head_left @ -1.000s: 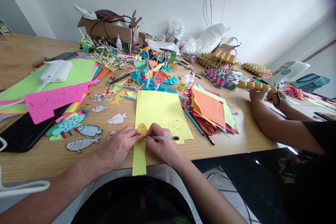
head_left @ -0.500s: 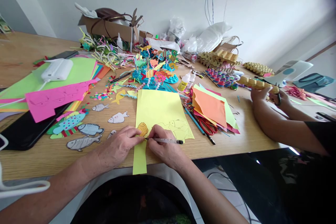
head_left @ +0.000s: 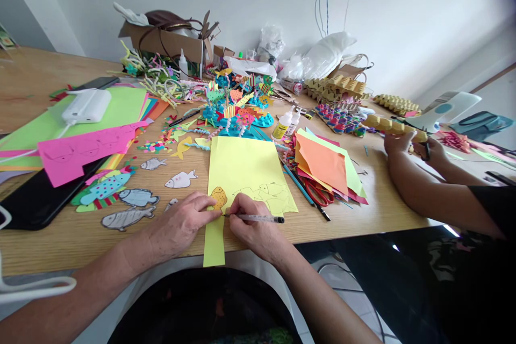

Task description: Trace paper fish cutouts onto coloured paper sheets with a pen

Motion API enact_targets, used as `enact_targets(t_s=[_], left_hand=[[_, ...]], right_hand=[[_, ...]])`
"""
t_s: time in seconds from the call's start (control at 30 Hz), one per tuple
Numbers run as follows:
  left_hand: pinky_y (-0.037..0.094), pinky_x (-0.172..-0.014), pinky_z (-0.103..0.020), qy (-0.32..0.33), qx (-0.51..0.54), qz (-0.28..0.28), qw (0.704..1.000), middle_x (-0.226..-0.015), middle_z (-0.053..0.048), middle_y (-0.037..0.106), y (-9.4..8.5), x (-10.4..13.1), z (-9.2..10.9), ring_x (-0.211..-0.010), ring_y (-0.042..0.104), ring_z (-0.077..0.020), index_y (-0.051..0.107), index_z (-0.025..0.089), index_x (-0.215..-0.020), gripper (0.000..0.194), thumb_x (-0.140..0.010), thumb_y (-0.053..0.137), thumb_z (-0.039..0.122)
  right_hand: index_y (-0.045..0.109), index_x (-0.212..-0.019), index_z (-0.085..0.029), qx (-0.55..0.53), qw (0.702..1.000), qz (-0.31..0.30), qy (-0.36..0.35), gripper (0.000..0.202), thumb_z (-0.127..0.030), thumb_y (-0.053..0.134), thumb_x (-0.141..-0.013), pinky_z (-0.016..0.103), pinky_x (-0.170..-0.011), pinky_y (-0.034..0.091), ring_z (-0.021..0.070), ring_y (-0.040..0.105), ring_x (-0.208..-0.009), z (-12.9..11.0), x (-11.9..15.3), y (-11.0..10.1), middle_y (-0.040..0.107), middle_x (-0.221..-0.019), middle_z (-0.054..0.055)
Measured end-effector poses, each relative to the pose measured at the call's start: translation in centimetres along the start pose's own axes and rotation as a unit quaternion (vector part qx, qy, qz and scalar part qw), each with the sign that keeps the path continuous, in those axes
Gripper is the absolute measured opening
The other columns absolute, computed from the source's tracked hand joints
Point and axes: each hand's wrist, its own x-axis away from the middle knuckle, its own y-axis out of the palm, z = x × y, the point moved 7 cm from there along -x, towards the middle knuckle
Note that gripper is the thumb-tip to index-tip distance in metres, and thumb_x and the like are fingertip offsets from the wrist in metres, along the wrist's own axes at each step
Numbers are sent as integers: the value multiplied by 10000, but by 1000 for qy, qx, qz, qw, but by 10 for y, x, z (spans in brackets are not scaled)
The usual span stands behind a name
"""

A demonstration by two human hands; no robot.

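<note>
My right hand is closed around a clear-barrelled pen, its tip touching the yellow paper close to a cut-out orange spotted fish. Flat on the paper, the fish is held down at its left and lower edges by the outstretched thumb and finger of my left hand. Pencil-like fish outlines show to the right of the pen on the same sheet. A narrow strip of the paper hangs over the table's front edge. Several paper fish lie left of the sheet, one partly behind my left hand.
Stacked coloured paper lies at right, beside pencils and red scissors. Glue bottles stand behind, near a blue fish-decorated craft. At far right, another person's hands hold an egg-carton strip and a dark-handled tool.
The pen and my right hand have shifted very slightly right. My left hand stays on the orange fish. The other person's hands moved a little.
</note>
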Motion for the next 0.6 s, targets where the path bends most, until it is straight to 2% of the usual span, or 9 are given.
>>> enact_targets(t_s=[0.6], left_hand=[[495, -842, -310, -26, 11, -13, 1000, -1057, -60, 623, -1, -1, -5, -998, 547, -195, 655, 213, -1052, 417, -876, 320, 37]], right_hand=[[457, -661, -202, -4, 1000, -17, -1, 106, -97, 454, -675, 200, -511, 287, 96, 382, -509, -1, -2, 0, 437, -552, -64]])
